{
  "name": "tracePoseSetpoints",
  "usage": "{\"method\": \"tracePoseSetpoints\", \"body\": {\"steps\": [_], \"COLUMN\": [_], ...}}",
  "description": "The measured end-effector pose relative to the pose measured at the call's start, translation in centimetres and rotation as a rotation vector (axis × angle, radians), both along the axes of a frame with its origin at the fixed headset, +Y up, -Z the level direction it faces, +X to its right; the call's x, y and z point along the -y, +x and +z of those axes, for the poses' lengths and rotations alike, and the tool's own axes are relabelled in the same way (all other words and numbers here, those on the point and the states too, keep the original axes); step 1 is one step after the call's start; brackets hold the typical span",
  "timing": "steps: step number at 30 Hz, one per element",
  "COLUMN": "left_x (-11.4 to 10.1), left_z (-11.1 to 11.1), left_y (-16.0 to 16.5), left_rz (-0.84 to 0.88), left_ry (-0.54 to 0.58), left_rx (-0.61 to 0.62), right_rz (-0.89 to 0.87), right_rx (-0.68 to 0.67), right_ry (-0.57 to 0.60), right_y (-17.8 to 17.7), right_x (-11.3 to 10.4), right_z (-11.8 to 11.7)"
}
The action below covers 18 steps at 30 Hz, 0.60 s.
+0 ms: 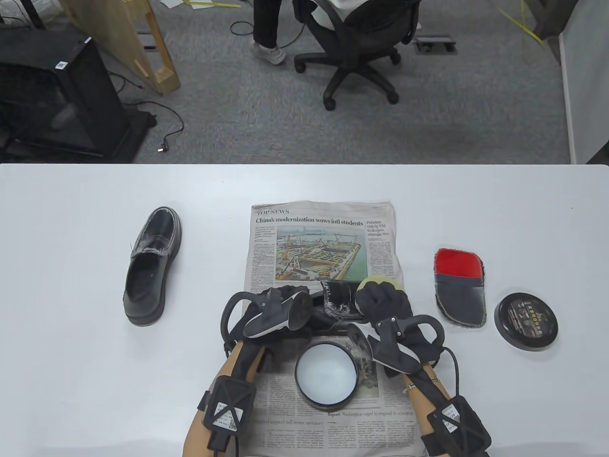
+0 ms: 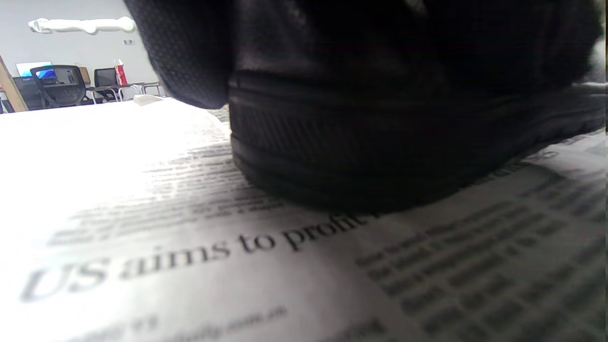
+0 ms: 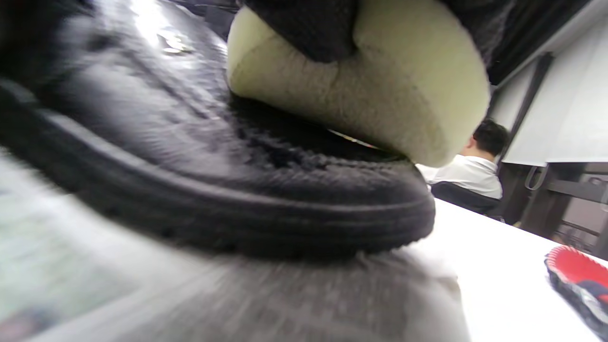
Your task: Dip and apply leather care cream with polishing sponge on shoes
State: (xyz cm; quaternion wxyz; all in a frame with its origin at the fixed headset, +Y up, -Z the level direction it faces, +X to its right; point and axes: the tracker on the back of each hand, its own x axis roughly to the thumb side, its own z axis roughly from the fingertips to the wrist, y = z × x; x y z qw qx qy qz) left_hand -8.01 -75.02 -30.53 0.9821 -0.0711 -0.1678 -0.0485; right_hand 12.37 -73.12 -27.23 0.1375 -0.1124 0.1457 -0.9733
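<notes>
A black leather shoe (image 1: 335,299) lies across the newspaper (image 1: 323,238), mostly hidden under both hands. My left hand (image 1: 280,297) grips its heel end; the left wrist view shows the ribbed sole (image 2: 380,156) resting on the paper. My right hand (image 1: 380,297) pinches a pale yellow sponge (image 1: 378,282) and presses it on the shoe's toe; in the right wrist view the sponge (image 3: 380,95) sits on the glossy upper (image 3: 190,133). An open tin of white cream (image 1: 326,371) stands on the paper near me. The second black shoe (image 1: 153,264) stands at the left.
A red and grey polishing mitt (image 1: 460,285) lies right of the newspaper, with the tin's black lid (image 1: 525,321) beside it. Beyond the table's far edge are an office chair (image 1: 354,43) and a seated person's leg (image 1: 266,33).
</notes>
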Motion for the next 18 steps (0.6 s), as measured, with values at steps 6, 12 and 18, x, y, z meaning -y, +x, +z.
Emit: {"method": "tracePoseSetpoints", "body": {"steps": [6,12,18], "left_x": [0.0,-0.1,-0.1], "left_z": [0.1,0.2,0.1], "left_y": [-0.1,0.1,0.2], "left_rz": [0.006,-0.018,-0.014], "left_ry": [0.013,0.011,0.005], "left_rx": [-0.017,-0.024,-0.016], "right_rz": [-0.069,-0.01,0.069], "right_rx": [0.2,0.128,-0.033], "right_ry": [-0.077,-0.074,-0.026], "right_y": [2.8,4.2,1.8], "right_x": [1.1,1.3,0.9], "right_z": [-3.2,-0.1,3.6]}}
